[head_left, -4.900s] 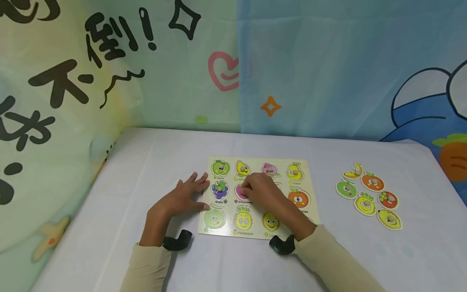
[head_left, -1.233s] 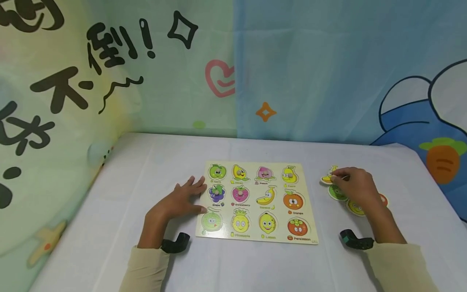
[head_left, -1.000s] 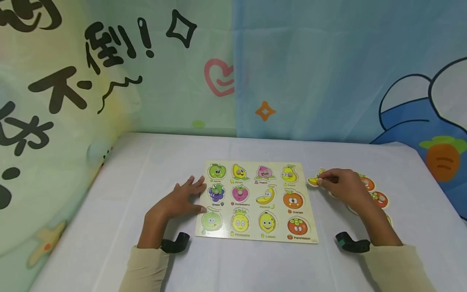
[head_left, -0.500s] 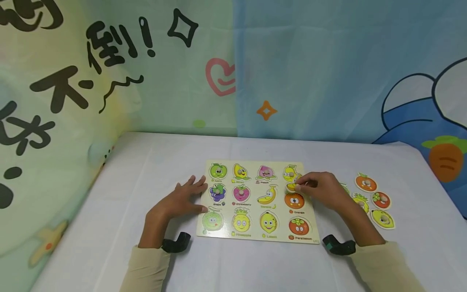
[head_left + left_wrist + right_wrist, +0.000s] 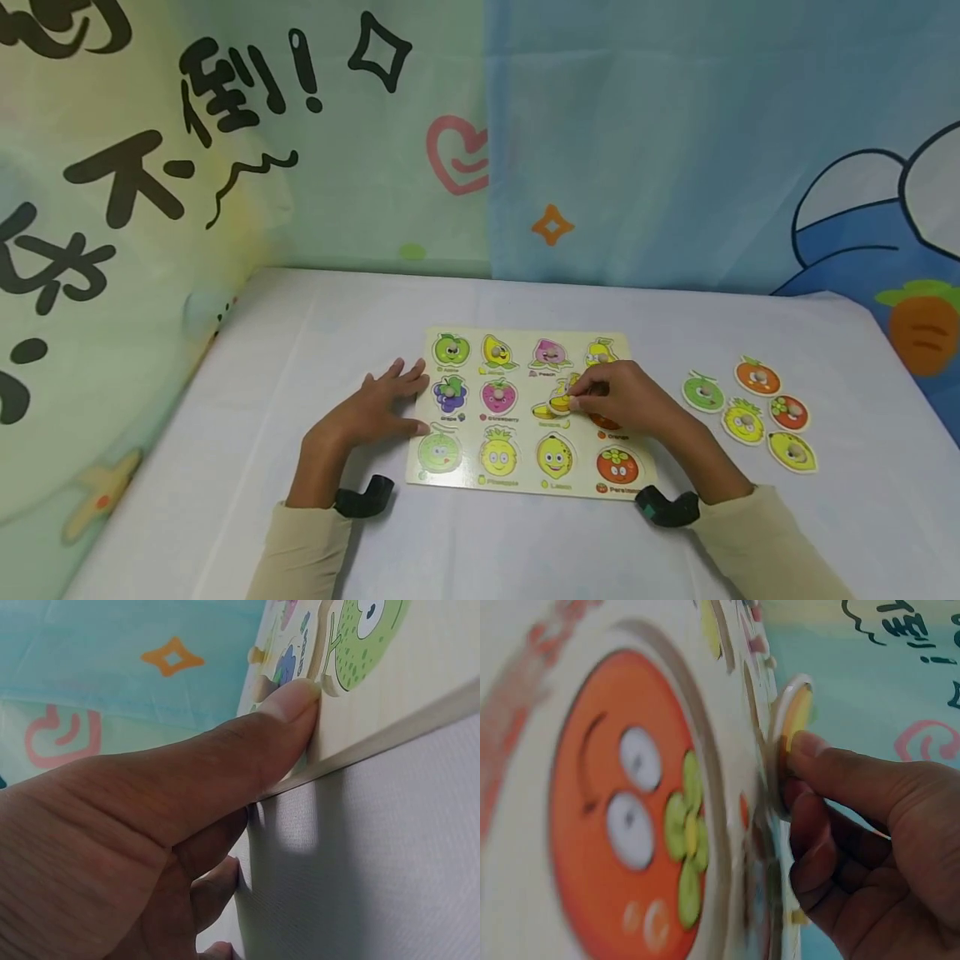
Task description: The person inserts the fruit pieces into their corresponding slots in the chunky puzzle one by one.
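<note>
A wooden fruit puzzle board [image 5: 527, 454] lies flat on the white table. My right hand [image 5: 637, 404] pinches a banana puzzle piece [image 5: 559, 402] between thumb and fingers, over the printed banana in the board's middle row. In the right wrist view, the banana piece [image 5: 801, 712] is tilted on edge and apart from the recess. My left hand [image 5: 367, 412] spreads its fingers at the board's left edge. In the left wrist view, its thumb [image 5: 289, 712] presses on the board's rim beside the green melon picture [image 5: 367, 641]. Knobbed apple [image 5: 451, 350], grape [image 5: 450, 394] and strawberry [image 5: 498, 397] pieces sit in the board.
Right of the board lie loose pieces: a green melon [image 5: 702, 392], an orange [image 5: 757, 377], a pineapple [image 5: 743, 422], a persimmon [image 5: 789, 412] and a lemon [image 5: 792, 452]. A printed cloth backdrop [image 5: 637, 150] stands behind the table.
My right hand has let go of the strawberry piece, taken the banana piece from the loose group and carried it left over the board. The left hand keeps its place.
</note>
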`<state>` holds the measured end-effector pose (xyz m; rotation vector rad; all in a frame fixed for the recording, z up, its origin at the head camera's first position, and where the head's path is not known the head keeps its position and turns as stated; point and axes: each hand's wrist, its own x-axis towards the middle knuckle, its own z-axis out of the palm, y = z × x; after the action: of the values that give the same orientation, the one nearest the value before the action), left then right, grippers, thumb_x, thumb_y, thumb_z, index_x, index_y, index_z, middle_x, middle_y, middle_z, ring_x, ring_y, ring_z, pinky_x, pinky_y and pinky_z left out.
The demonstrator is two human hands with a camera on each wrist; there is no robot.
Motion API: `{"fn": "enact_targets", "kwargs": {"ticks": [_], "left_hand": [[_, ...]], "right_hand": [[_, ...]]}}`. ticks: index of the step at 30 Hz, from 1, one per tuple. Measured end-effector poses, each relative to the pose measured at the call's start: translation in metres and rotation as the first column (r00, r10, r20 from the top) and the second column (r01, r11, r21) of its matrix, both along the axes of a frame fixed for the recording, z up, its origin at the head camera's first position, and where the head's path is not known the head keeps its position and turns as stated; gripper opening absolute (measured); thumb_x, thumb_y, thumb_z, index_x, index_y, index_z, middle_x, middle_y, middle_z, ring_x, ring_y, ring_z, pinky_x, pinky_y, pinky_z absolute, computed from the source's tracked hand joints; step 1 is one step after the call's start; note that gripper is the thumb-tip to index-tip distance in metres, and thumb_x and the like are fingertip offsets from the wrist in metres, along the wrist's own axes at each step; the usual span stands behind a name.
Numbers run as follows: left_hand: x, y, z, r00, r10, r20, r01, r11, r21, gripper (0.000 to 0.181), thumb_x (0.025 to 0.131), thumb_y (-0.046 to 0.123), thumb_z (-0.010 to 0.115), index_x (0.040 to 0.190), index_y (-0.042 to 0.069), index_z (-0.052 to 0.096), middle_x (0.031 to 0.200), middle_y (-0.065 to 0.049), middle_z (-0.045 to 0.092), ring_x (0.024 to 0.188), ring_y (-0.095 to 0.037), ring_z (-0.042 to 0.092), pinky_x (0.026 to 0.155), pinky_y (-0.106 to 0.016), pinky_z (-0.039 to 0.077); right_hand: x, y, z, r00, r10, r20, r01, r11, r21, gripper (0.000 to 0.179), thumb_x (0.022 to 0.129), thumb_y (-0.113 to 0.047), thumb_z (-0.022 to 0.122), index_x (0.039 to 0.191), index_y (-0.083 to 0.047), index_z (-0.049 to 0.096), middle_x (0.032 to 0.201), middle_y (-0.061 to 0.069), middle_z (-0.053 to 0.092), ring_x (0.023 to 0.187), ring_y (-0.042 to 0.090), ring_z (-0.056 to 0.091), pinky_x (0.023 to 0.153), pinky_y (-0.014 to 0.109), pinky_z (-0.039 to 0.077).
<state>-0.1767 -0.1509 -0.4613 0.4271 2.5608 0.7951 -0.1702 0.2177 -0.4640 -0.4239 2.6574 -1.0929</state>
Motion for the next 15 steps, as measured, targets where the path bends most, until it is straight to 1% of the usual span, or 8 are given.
{"fn": "enact_targets", "kwargs": {"ticks": [4, 7, 9, 12, 15], "left_hand": [[0.000, 0.001, 0.002, 1.000, -0.001, -0.006, 0.001, 1.000, -0.005, 0.080, 0.078, 0.031, 0.081, 0.147, 0.013, 0.044, 0.158, 0.002, 0.025, 0.147, -0.029, 0.006, 0.115, -0.057, 0.002], [-0.001, 0.000, 0.001, 1.000, -0.011, -0.014, 0.011, 1.000, -0.011, 0.080, 0.078, 0.031, 0.081, 0.147, 0.012, 0.044, 0.158, 0.001, 0.025, 0.147, -0.028, 0.006, 0.115, -0.056, 0.002], [-0.001, 0.000, 0.000, 1.000, -0.009, -0.010, 0.009, 1.000, -0.013, 0.080, 0.078, 0.031, 0.081, 0.147, 0.013, 0.044, 0.158, 0.001, 0.025, 0.147, -0.028, 0.006, 0.115, -0.056, 0.001], [-0.001, 0.001, -0.001, 1.000, -0.010, -0.008, 0.009, 1.000, -0.013, 0.079, 0.079, 0.031, 0.081, 0.147, 0.012, 0.044, 0.158, 0.000, 0.025, 0.147, -0.029, 0.006, 0.115, -0.057, 0.001], [-0.001, 0.002, -0.001, 1.000, -0.011, -0.004, 0.011, 1.000, -0.009, 0.080, 0.078, 0.031, 0.081, 0.147, 0.012, 0.044, 0.158, 0.000, 0.025, 0.147, -0.029, 0.006, 0.115, -0.057, 0.001]], "right_hand": [[0.000, -0.008, 0.005, 0.999, 0.042, -0.012, -0.042, 0.999, 0.028, 0.005, 0.086, -0.013, 0.075, 0.091, -0.012, 0.076, 0.081, -0.004, 0.064, 0.070, 0.015, 0.054, 0.056, 0.027, 0.046], [-0.001, -0.014, 0.009, 0.998, 0.064, -0.021, -0.063, 0.996, 0.070, 0.005, 0.086, -0.012, 0.075, 0.090, -0.011, 0.077, 0.083, -0.006, 0.066, 0.076, 0.014, 0.054, 0.060, 0.027, 0.047], [-0.001, -0.018, 0.012, 0.997, 0.075, -0.015, -0.074, 0.994, 0.085, 0.004, 0.086, -0.010, 0.074, 0.089, -0.010, 0.077, 0.084, -0.005, 0.067, 0.078, 0.015, 0.053, 0.059, 0.028, 0.047], [-0.001, -0.022, 0.014, 0.997, 0.082, -0.011, -0.080, 0.991, 0.108, 0.004, 0.086, -0.009, 0.074, 0.088, -0.008, 0.077, 0.082, -0.004, 0.069, 0.078, 0.015, 0.053, 0.059, 0.029, 0.047], [-0.001, -0.023, 0.015, 0.998, 0.066, 0.000, -0.066, 0.991, 0.119, 0.004, 0.086, -0.010, 0.074, 0.087, -0.007, 0.076, 0.081, -0.004, 0.069, 0.077, 0.015, 0.054, 0.058, 0.029, 0.048]]}}
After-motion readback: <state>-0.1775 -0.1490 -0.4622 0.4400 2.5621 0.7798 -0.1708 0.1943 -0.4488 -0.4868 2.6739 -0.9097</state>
